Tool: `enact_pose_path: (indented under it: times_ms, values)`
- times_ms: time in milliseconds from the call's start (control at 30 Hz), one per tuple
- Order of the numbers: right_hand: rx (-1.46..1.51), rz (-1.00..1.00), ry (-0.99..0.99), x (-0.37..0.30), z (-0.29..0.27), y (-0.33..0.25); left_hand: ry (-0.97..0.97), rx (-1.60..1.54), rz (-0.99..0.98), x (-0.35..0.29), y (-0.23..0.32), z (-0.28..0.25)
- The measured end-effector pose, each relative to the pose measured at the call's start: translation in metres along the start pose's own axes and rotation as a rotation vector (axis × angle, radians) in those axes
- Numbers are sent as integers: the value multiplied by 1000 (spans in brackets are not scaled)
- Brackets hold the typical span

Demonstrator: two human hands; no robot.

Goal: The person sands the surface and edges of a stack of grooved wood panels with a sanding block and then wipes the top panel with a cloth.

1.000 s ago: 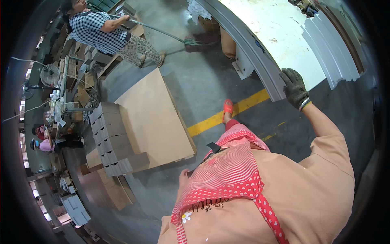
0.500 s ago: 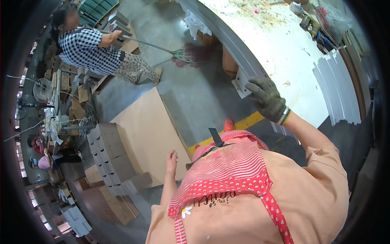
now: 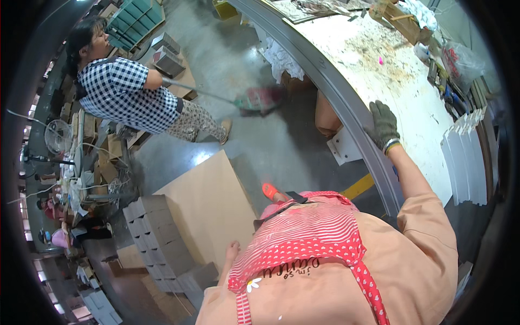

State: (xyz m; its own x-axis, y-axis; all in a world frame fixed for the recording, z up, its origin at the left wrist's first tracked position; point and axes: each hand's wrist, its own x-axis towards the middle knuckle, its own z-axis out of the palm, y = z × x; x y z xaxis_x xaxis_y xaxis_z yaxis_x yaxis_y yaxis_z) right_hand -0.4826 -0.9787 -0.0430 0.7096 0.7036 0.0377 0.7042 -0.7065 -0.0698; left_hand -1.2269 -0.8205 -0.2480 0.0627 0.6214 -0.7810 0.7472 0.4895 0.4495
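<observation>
My right hand [image 3: 384,123], in a dark knitted work glove with a band at the wrist, lies flat on the near edge of the white worktable [image 3: 417,114]. Its fingers are stretched out and hold nothing. Along that edge runs a curved grey rail [image 3: 330,81], which the heel of the hand seems to touch. My left hand [image 3: 232,252] is bare and hangs low beside my red and white apron [image 3: 309,233], over a large tan board [image 3: 208,197]. Its fingers are too small and partly hidden to read.
At the upper left a person [image 3: 127,86] in a checked shirt holds a long-handled tool [image 3: 208,96] with a blurred green and reddish head. Stacked grey boxes [image 3: 154,233] stand beside the board. Grey strips [image 3: 466,157] and a plastic bag [image 3: 460,59] are at the table's right.
My right hand has gone from just off the table's edge onto its top, and its fingers have straightened. My left hand has dropped lower. The view has shifted; one of my feet is farther forward.
</observation>
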Motion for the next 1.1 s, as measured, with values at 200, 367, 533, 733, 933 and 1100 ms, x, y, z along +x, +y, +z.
enact_pose_path:
  times_ms: [200, 367, 533, 733, 933, 1100]
  values:
    - [-102, -41, 178, -9, 34, 7, 7, 115, 115, 118, 154, -80]
    - [-200, -63, 219, -17, 49, 14, -10, 270, 450, 215, 310, -94]
    - [-248, -65, 180, -20, 32, 4, -113, 181, 541, 253, 431, -35]
    - [-91, -13, -77, 28, -35, -48, -207, 357, 671, 251, 498, 18]
    - [51, -181, 121, 204, -29, -132, -250, 362, 440, 282, 557, -13]
    - [80, -164, 140, 308, -23, -186, -185, 462, 502, 341, 579, -52]
